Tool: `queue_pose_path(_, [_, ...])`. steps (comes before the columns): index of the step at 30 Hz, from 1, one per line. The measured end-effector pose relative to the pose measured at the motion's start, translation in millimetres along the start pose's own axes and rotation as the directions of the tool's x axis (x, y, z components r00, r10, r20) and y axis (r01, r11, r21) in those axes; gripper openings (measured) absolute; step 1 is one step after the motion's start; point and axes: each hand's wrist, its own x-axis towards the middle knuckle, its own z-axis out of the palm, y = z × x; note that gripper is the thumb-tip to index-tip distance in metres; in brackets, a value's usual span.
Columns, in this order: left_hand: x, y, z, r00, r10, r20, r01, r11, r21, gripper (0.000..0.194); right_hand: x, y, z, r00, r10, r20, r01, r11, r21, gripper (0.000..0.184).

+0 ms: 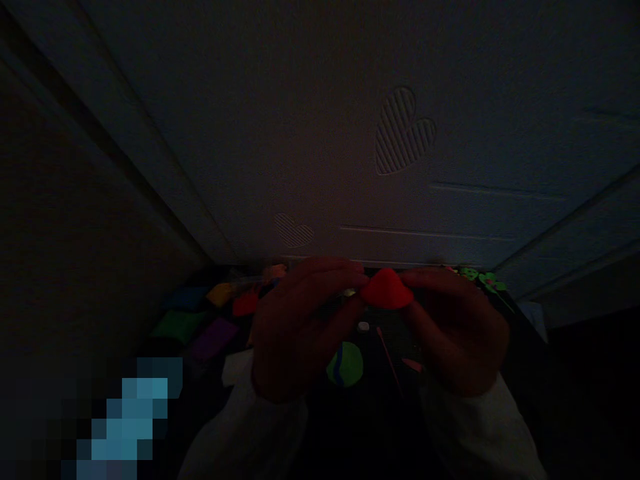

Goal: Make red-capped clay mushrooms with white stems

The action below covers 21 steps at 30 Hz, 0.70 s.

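The scene is very dark. My left hand and my right hand are raised together over a dark work mat, both in pale sleeves. Their fingertips pinch a red lump of clay shaped like a low cone. Below the hands lies a flat green clay disc with a blue streak. Beside it are a thin pink stick tool and a small white bit.
Packets of coloured clay lie at the left: green, purple, yellow, red. Small green clay shapes sit at the mat's far right. A pale wall with embossed hearts rises behind.
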Motion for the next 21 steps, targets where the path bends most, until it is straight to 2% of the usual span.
queue_pose_path(5, [1.2, -1.0, -0.4, 0.999, 0.052, 0.006, -0.052, 0.998, 0.022, 0.022, -0.7, -0.7, -1.2, 1.0, 0.016, 0.013, -0.016, 0.999, 0.027, 0.039])
queue_pose_path(9, [-0.1, -3.1, 0.3, 0.999, 0.046, 0.013, -0.046, 0.999, 0.014, 0.024, -0.4, -1.8, -2.7, 0.999, 0.023, 0.024, -0.024, 1.0, 0.012, 0.037])
queue_pose_path(13, [0.0, -1.0, 5.0, 0.989, 0.139, -0.056, -0.134, 0.987, 0.083, 0.027, -1.9, -1.2, 2.5, 0.998, 0.034, -0.056, -0.03, 0.997, 0.07, 0.039])
queue_pose_path(16, [1.9, 3.1, 7.0, 0.977, 0.205, -0.06, -0.195, 0.972, 0.133, 0.023, -1.9, 0.7, 5.6, 0.995, -0.004, -0.1, 0.013, 0.996, 0.091, 0.045])
queue_pose_path(21, [3.1, 4.2, 4.5, 0.985, 0.169, -0.047, -0.163, 0.98, 0.113, 0.022, 1.6, 0.9, 0.8, 0.992, -0.123, 0.016, 0.122, 0.992, 0.04, 0.042])
